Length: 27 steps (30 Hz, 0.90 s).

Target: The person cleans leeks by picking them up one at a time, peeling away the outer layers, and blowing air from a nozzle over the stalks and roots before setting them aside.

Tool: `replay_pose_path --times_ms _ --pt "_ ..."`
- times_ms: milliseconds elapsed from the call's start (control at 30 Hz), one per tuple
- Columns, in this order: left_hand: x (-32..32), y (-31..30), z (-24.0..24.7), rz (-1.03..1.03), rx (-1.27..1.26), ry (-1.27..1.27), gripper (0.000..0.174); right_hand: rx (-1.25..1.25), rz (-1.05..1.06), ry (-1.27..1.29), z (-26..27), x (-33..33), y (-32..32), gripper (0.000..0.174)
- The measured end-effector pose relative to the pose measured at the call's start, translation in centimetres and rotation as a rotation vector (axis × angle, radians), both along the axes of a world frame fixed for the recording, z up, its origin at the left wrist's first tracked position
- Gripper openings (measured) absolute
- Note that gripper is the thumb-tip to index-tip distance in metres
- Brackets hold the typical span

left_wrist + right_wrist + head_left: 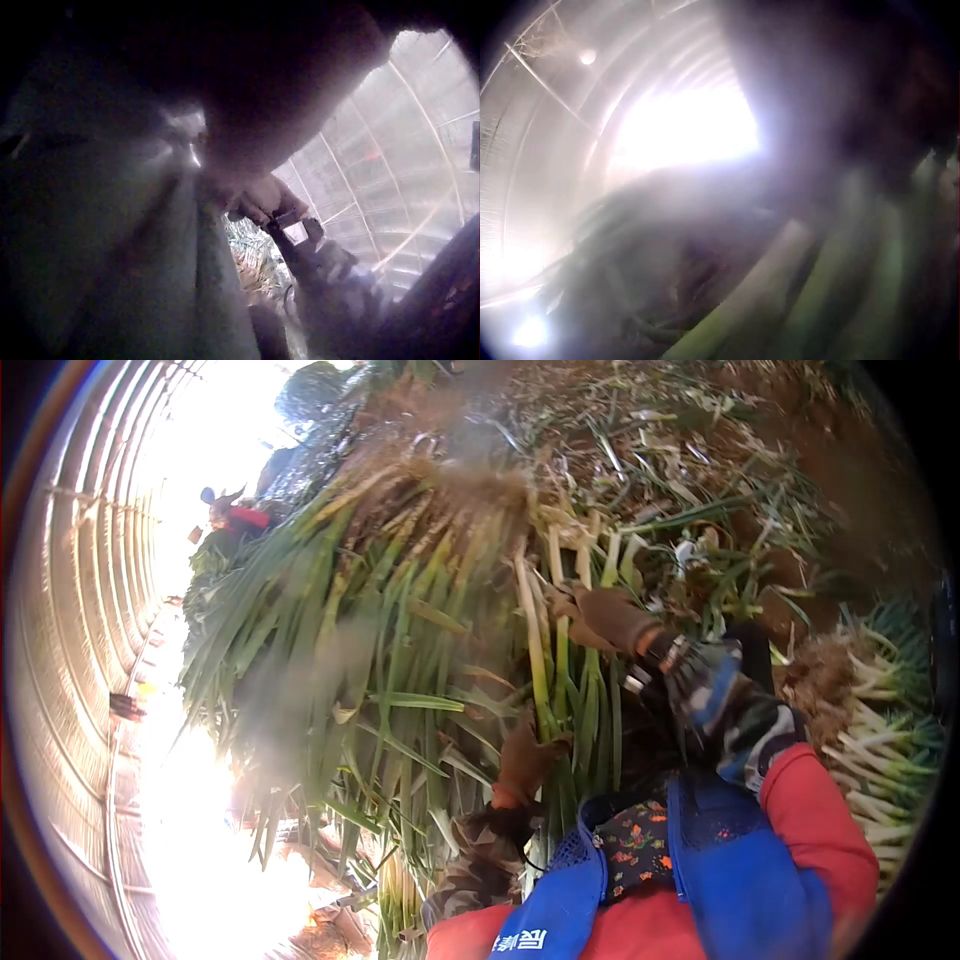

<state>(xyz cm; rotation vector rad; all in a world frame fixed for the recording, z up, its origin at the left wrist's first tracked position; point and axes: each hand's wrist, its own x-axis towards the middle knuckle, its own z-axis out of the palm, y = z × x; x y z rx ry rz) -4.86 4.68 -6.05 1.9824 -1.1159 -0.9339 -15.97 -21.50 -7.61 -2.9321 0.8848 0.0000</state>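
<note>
Several long green onions (536, 645) with pale stems and green leaves stand upright in front of the person. The gloved left hand (528, 760) grips them low down, around the leafy part. Higher up, the right hand (605, 618), in a brown glove, holds the pale stems, its fingers curled at their near side. The right wrist view is hazy, with thick onion stalks (742, 300) below the dark glove (840, 90). Dark shapes fill most of the left wrist view; the left hand's fingers are hidden there.
A big heap of green onions (390, 590) lies to the left, roots toward the back. Loose leaves and trimmings (700, 490) cover the soil behind. At the right lies a row of cleaned onions (880, 770). Another person (240, 520) is at the far left, near the ribbed greenhouse wall (90, 610).
</note>
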Motion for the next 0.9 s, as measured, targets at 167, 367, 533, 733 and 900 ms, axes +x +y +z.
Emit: replay_pose_path --times_ms 167,367,533,733,900 --pt "-0.4 -2.2 6.9 0.061 -0.193 0.305 0.061 0.522 -0.203 -0.409 6.0 -6.3 3.6 0.055" --pt "0.2 -7.1 9.2 -0.068 -0.222 0.167 0.07 0.812 -0.058 -0.762 9.7 -13.4 5.9 0.052" --pt "0.6 -8.8 3.2 -0.156 -0.186 -0.084 0.071 0.979 -0.137 -0.951 5.3 -16.1 7.7 0.054" --pt "6.3 -8.8 7.7 -0.179 -0.086 -0.808 0.067 1.385 -0.289 -0.922 0.9 -16.7 8.8 0.041" --pt "11.6 -7.1 12.1 0.241 0.122 -1.279 0.07 1.618 -0.465 -0.958 2.8 -16.4 9.4 0.025"
